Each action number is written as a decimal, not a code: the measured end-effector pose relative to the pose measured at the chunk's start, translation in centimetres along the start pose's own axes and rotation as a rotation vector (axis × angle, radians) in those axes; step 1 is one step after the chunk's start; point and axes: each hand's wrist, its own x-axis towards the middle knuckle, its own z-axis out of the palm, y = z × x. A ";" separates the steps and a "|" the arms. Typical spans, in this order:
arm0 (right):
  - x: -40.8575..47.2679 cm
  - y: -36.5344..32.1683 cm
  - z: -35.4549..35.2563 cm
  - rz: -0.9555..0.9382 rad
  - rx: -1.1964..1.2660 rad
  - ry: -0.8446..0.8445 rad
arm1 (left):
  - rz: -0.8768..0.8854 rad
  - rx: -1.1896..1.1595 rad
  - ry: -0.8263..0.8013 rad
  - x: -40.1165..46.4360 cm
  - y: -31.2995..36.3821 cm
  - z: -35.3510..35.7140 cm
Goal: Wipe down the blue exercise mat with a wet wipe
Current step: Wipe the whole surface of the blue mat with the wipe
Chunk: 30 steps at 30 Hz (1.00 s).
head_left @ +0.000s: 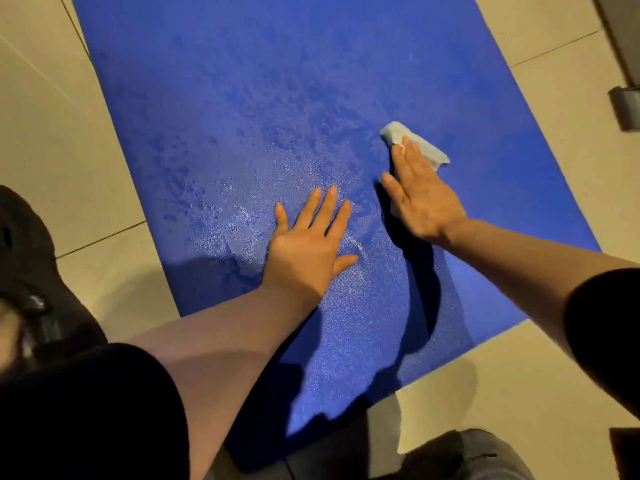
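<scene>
Blue exercise mat (pixel 242 98) lies flat on the tiled floor (pixel 52 116), running diagonally from the near edge up and away; its middle shows wet patches and streaks, glossy and beaded near the hands, while the far right part looks drier. Wet wipe (pixel 414 145), crumpled, white-grey, sits on the mat right of centre, pinned under the right hand (pixel 420 199). Right hand lies flat on the wipe, fingers (pixel 408 157) straight and pressed together, thumb out to the side, not curled round it; a bit of the wipe also shows beneath the heel of the hand. Left hand (pixel 308 244) lies palm down on the mat, just beside the right hand and nearer the person, fingers (pixel 327 206) straight and slightly spread, thumb out toward the right, holding nothing. Both forearms bare, dark sleeves at the bottom left and right edges. Hands and arms throw shadows on the near part of the mat. Dark shoe-like object (pixel 31 258) on the floor at left, off the mat. Grey metal object (pixel 625 107) at the right edge, blurred, cannot tell what it is
</scene>
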 end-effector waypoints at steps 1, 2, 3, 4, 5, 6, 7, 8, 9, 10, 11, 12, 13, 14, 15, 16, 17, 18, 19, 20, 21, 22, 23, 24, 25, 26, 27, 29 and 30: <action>-1.1 -0.1 0.4 -0.002 0.012 -0.001 | 0.009 -0.020 -0.016 -0.1 0.1 -0.3; -2.8 -0.3 1.1 -0.036 0.010 0.012 | 0.015 -0.027 -0.031 -0.3 0.0 -0.4; -4.9 -0.6 2.0 -0.095 0.000 0.033 | 0.016 -0.040 -0.024 -0.5 -0.1 -0.5; -7.2 -1.1 2.9 -0.158 -0.009 0.040 | 0.014 -0.055 -0.001 -0.7 -0.2 -0.4; -9.1 -1.4 3.6 -0.202 -0.017 0.025 | 0.010 -0.069 0.034 -0.9 -0.3 -0.5; -10.3 -1.6 4.0 -0.219 -0.024 0.000 | 0.013 -0.079 0.043 -1.1 -0.4 -0.5; -10.4 -1.6 4.0 -0.217 -0.019 -0.015 | 0.018 -0.092 0.022 -1.3 -0.5 -0.5; -9.4 -1.6 3.7 -0.219 -0.014 -0.009 | 0.018 -0.110 -0.019 -1.5 -0.6 -0.6; -7.8 -1.7 3.3 -0.220 -0.021 0.010 | 0.015 -0.133 -0.050 -1.6 -0.7 -0.8; -6.0 -1.7 2.8 -0.210 -0.039 0.019 | 0.007 -0.152 -0.064 -1.9 -0.7 -1.1; -4.4 -1.8 2.3 -0.185 -0.045 0.018 | -0.010 -0.173 -0.066 -2.2 -0.7 -1.3; -3.5 -1.8 2.2 -0.154 -0.048 0.016 | -0.027 -0.198 -0.074 -2.5 -0.8 -1.3; -3.4 -1.9 2.4 -0.130 -0.045 0.023 | -0.051 -0.224 -0.081 -2.9 -0.8 -1.4; -4.4 -2.2 3.0 -0.127 -0.043 0.034 | -0.074 -0.248 -0.088 -3.5 -0.8 -1.4; -6.1 -2.6 3.7 -0.165 -0.053 0.053 | -0.105 -0.262 -0.090 -4.2 -0.7 -1.5; -8.1 -3.1 4.6 -0.233 -0.076 0.085 | -0.132 -0.261 -0.087 -5.0 -0.6 -1.4; -10.1 -3.4 5.4 -0.306 -0.098 0.106 | -0.156 -0.264 -0.068 -5.7 -0.6 -1.1; -11.5 -3.6 5.8 -0.359 -0.112 0.101 | -0.168 -0.265 -0.018 -6.5 -0.7 -0.6; -12.0 -3.6 6.0 -0.372 -0.121 0.085 | -0.170 -0.250 0.048 -7.2 -0.7 -0.4; -11.5 -3.6 5.7 -0.365 -0.123 0.065 | -0.176 -0.256 0.089 -7.8 -0.7 0.1; -10.5 -3.7 5.2 -0.359 -0.124 0.060 | -0.186 -0.245 0.117 -8.2 -0.8 0.4; -9.1 -3.8 4.6 -0.354 -0.125 0.064 | -0.202 -0.228 0.143 -8.5 -0.8 0.5; -7.5 -3.8 4.1 -0.344 -0.129 0.067 | -0.208 -0.221 0.114 -8.6 -0.8 0.5; -6.0 -3.9 3.5 -0.309 -0.127 0.054 | -0.209 -0.234 0.092 -8.6 -0.6 0.2; -5.0 -4.0 3.3 -0.259 -0.111 0.033 | -0.211 -0.244 0.051 -8.5 -0.6 0.0; -4.6 -4.3 3.2 -0.215 -0.086 0.009 | -0.233 -0.256 -0.001 -8.5 -0.6 0.0; -4.9 -4.7 3.4 -0.195 -0.061 -0.010 | -0.244 -0.256 -0.041 -8.8 -0.6 0.0; -7.8 -5.3 4.6 -0.231 -0.043 0.026 | -0.297 -0.287 -0.002 -9.9 -0.4 0.5; -9.7 -5.5 5.4 -0.286 -0.058 0.065 | -0.308 -0.265 0.041 -10.3 -0.3 0.8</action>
